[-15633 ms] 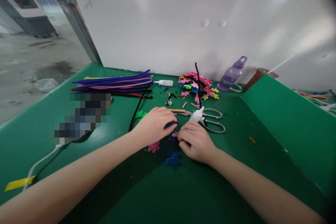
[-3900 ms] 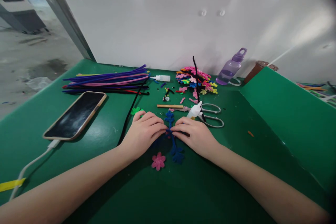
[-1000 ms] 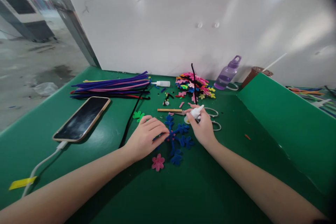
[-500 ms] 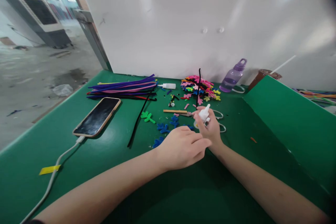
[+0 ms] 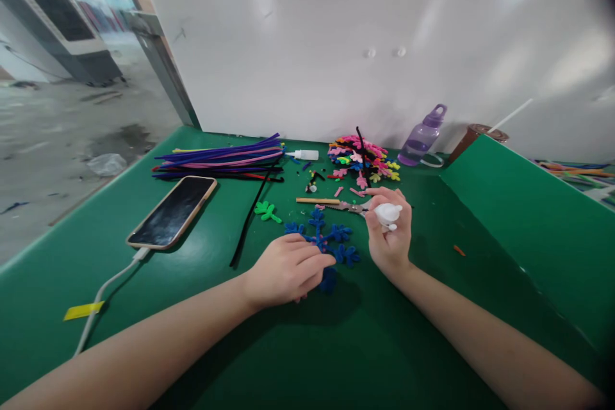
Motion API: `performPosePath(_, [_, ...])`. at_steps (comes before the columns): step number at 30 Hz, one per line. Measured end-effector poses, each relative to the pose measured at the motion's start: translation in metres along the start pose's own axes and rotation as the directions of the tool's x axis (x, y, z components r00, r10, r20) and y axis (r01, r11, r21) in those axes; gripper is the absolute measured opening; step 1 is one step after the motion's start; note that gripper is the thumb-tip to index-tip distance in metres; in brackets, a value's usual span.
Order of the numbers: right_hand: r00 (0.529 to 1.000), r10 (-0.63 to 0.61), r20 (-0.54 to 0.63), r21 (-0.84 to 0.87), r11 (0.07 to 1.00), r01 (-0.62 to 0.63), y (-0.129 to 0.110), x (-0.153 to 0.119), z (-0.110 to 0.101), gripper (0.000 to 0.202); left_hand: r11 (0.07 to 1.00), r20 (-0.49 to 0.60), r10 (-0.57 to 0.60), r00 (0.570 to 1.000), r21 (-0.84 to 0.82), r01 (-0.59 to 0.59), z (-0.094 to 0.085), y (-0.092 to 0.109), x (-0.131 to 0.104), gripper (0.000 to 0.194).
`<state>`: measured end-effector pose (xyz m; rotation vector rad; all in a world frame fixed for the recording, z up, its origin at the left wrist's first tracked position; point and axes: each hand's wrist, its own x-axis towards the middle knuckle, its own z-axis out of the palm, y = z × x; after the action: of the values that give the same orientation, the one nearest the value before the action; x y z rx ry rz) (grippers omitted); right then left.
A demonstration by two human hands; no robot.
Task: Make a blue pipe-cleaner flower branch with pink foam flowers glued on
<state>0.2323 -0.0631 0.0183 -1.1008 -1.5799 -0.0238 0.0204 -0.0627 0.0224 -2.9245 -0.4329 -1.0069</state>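
Note:
My left hand [image 5: 291,269] curls over the left side of a blue pipe-cleaner snowflake [image 5: 340,232], its fingers closed on it; part of the shape is hidden beneath. Upper right of it, my right hand [image 5: 391,250] is wrapped around a small white glue bottle [image 5: 388,213], the nozzle end toward me. A black pipe cleaner [image 5: 362,154] rises behind the right fingertips; I cannot tell whether they pinch it. Scissors [image 5: 353,207] lie just beyond, partly covered by that hand. A green leaf-like pipe-cleaner piece [image 5: 267,211] lies left of the snowflake.
A phone [image 5: 173,213] on a cable lies at left, below bundled pipe cleaners [image 5: 221,160]. Beyond my hands are a second glue bottle [image 5: 306,154], a wooden stick [image 5: 317,200] and a colourful heap of pieces [image 5: 346,152]. A purple bottle [image 5: 421,141] and green divider [image 5: 519,224] stand right.
My left hand has drawn left and down from beside the right hand, uncovering more of the blue snowflake. My right hand has moved slightly right and tipped the glue bottle toward me.

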Motion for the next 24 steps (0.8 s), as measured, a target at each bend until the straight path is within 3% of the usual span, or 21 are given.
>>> performPosePath(5, [0.998,0.031,-0.045,0.194,0.981,-0.022,-0.005,-0.001,0.005,0.041,0.999,-0.011,-0.035,0.999,-0.006,0.035,-0.011,-0.008,-0.015,0.019])
performPosePath(10, [0.995,0.013,0.103,0.248,0.968,-0.039,-0.009,-0.007,0.006,0.05,1.0,0.03,-0.029,0.999,0.001,0.029,-0.019,-0.014,-0.03,0.02])
performPosePath(14, [0.979,-0.115,0.17,0.226,0.971,0.075,-0.01,-0.012,0.007,0.052,0.999,0.041,-0.034,0.999,0.017,0.033,-0.026,-0.022,-0.042,0.021])
performPosePath(17, [0.937,-0.244,0.249,0.215,0.957,0.192,-0.012,-0.013,0.006,0.055,0.998,0.046,-0.058,0.997,0.018,0.057,-0.028,-0.028,-0.045,0.021])
performPosePath(20, [0.865,-0.353,0.357,0.183,0.934,0.306,-0.013,-0.012,0.005,0.056,0.997,0.049,-0.079,0.996,-0.014,0.08,-0.027,-0.03,-0.043,0.018])
performPosePath(22, [0.826,-0.39,0.408,0.175,0.921,0.348,-0.013,-0.012,0.005,0.058,0.997,0.071,-0.068,0.995,-0.039,0.071,-0.027,-0.029,-0.04,0.014])
performPosePath(24, [0.82,-0.374,0.434,0.162,0.927,0.338,-0.013,-0.012,0.006,0.059,0.997,0.126,-0.04,0.991,-0.065,0.049,-0.027,-0.026,-0.038,0.014])
